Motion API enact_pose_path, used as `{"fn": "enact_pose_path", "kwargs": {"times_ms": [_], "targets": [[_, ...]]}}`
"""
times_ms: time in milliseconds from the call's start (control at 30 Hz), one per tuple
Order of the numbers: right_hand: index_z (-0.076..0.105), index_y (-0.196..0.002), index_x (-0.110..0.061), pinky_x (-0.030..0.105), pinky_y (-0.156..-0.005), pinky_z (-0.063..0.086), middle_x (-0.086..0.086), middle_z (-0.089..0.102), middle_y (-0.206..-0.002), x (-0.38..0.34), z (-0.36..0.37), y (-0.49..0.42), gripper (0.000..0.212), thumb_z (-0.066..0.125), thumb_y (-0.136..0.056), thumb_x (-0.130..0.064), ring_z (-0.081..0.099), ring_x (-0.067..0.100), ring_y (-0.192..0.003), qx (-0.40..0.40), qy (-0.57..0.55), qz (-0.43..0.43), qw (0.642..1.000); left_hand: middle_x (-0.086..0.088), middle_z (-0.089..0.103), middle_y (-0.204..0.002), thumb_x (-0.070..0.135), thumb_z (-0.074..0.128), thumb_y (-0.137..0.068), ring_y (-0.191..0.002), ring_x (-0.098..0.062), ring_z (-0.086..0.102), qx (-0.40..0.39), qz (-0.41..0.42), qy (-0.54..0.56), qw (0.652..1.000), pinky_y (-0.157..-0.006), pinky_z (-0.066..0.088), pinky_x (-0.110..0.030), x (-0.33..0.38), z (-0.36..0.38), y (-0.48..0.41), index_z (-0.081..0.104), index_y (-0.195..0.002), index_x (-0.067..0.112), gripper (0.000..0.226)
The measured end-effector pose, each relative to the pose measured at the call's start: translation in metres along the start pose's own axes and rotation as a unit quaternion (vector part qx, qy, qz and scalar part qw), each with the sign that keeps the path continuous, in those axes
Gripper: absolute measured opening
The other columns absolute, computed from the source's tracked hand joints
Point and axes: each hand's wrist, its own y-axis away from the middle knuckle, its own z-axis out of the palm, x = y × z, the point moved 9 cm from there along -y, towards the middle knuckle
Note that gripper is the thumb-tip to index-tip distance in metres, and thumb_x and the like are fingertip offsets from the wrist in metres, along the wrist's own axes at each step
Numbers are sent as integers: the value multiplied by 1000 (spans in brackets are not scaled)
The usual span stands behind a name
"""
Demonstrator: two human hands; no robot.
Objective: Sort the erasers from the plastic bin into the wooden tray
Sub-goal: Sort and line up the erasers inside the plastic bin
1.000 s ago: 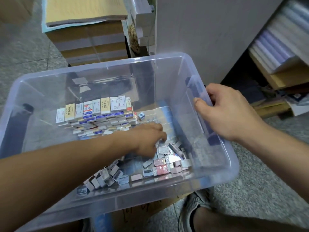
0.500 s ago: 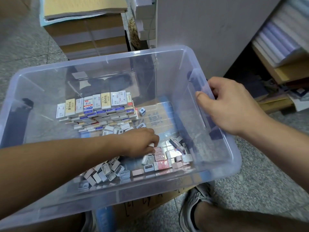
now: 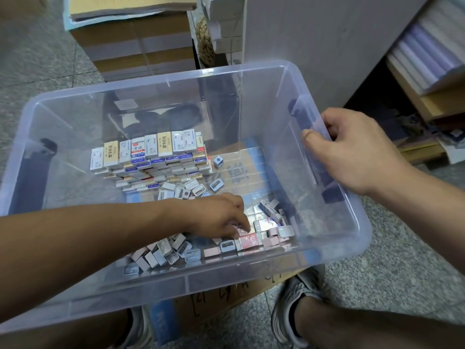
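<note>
1 head-worn wide-angle camera looks steeply down, close over the plastic bin (image 3: pixel 226 285) and floor (image 3: pixel 37 59).

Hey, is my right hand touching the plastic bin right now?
Touching. The head view shows the right hand gripping the plastic bin, with fingers and thumb curled round its right rim.

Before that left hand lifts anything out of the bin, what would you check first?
1. The bin steadied: ok, the right hand grips its rim.
2. The left hand on the loose erasers: ok, its fingers touch the pink ones.
3. An eraser pinched: cannot tell, the fingers hide it.
4. The wooden tray in sight: not ok, none in view.
5. The stacked erasers upright at the back: ok.
</note>
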Motion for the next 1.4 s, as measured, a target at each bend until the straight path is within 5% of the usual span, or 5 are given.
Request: {"fn": "enact_pose_path", "kwargs": {"times_ms": [600, 733, 967, 1133, 1400], "targets": [[52, -70, -14, 30, -56, 35, -2, 55, -64, 1, 2, 0, 33, 58, -90, -40, 51, 16, -64, -8, -12, 7, 1000, 5, 46, -115, 47, 62, -89, -110, -14, 39, -88, -51, -108, 989, -99, 43, -36, -7, 6, 28, 67, -109, 33, 25], [53, -71, -15, 31, -56, 36, -3, 55, -64, 2, 2, -1, 33, 58, -90, -41, 52, 17, -64, -4, -17, 6, 1000, 4, 57, -102, 47, 61, -93, -99, -16, 51, 29, -61, -19, 998, -90, 48, -36, 9, -9, 8, 64, -106, 23, 28], [55, -74, -11, 32, -56, 37, -2, 56, -64, 3, 3, -2, 34, 58, -90, -41, 53, 19, -64, -4, -22, 2, 1000, 0, 73, -101, 21, 77, -86, -96, -20, 69, -20, -172, 167, 971, -89, 58, -39, 7, 7, -15, 69, -109, 17, 24], [58, -77, -12, 32, -58, 38, -2, 58, -65, 3, 3, -2, 32, 58, -90, -41, 55, 20, -66, -3, -28, 0, 1000, -13, 75, -99, 16, 76, -84, -75, -17, 64, -82, -169, 132, 973, -74, 55, -37, 8, 17, -14, 72, -100, 5, 19], [59, -78, -12, 34, -62, 40, -1, 60, -68, 4, 3, -2, 32, 58, -89, -42, 57, 25, -71, -2, -29, 4, 1000, 4, 61, -101, 11, 84, -79, -82, -13, 57, 101, -161, 236, 953, -81, 52, -32, -3, -28, -21, 60, -111, 22, 41]]}}
